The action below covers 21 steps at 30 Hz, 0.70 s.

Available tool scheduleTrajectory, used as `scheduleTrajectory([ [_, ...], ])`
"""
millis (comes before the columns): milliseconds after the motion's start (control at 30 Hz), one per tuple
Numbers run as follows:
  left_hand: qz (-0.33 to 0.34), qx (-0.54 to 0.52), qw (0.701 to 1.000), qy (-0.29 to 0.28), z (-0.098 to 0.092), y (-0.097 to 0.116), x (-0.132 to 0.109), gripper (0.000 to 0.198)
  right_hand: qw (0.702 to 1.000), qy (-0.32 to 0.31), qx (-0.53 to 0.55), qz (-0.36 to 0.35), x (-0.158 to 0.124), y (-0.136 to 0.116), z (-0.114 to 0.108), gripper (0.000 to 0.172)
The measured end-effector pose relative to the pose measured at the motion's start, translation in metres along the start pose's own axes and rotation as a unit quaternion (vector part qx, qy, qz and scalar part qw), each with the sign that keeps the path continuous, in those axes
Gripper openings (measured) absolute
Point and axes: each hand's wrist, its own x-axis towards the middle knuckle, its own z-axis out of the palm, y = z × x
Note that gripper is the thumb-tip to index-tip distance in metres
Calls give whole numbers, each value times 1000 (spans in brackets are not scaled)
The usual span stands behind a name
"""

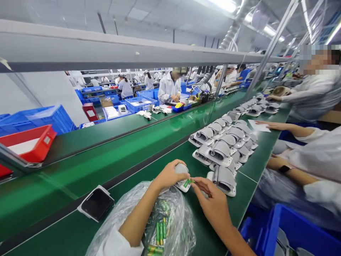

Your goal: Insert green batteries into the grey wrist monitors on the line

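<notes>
My left hand [170,175] is closed around a white wrist blood pressure monitor [182,169] with a grey cuff, held low over the green bench. Thumb and fingertips of my right hand [213,201] pinch a small green battery [187,183] at the monitor's near edge. Whether that battery is fully seated I cannot tell; the fingers cover part of it. Under my left forearm lies a clear plastic bag [125,206] with several loose green-and-gold batteries [160,231] in it. To the left, another monitor [98,203] rests with its dark screen up.
Stacked monitors with curled grey cuffs [221,151] stand ahead on the right. A green conveyor belt [87,169] runs beyond the bench. Co-workers sit along the right edge, one hand [277,126] near a white paper. A blue bin [301,231] stands lower right, a red tray [39,151] left.
</notes>
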Motion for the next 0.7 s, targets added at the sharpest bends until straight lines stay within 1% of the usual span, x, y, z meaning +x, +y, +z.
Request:
scheduleTrajectory([
  [67,3,-4,1000,2,1,-1,-1,45,995,-17,-66,-68,0,-1,1,23],
  [167,14,8,1000,19,7,-2,-4,32,980,-54,-121,-147,-3,1,0,20],
  [267,16,41,998,44,11,-3,-4,25,968,-97,-148,-179,-3,7,-1,20],
  [400,-1,57,996,63,11,-6,-1,34,960,-105,-157,-206,0,13,2,15],
  [500,14,69,996,58,11,-3,0,41,965,-104,-147,-188,0,5,7,8],
  [567,8,74,995,63,9,0,2,49,973,-105,-144,-149,3,-4,11,6],
  [633,-13,88,994,69,3,0,9,58,984,-94,-136,-74,12,-11,14,18],
  [700,-25,113,990,87,-3,-5,21,62,988,-91,-125,0,25,-12,15,37],
])
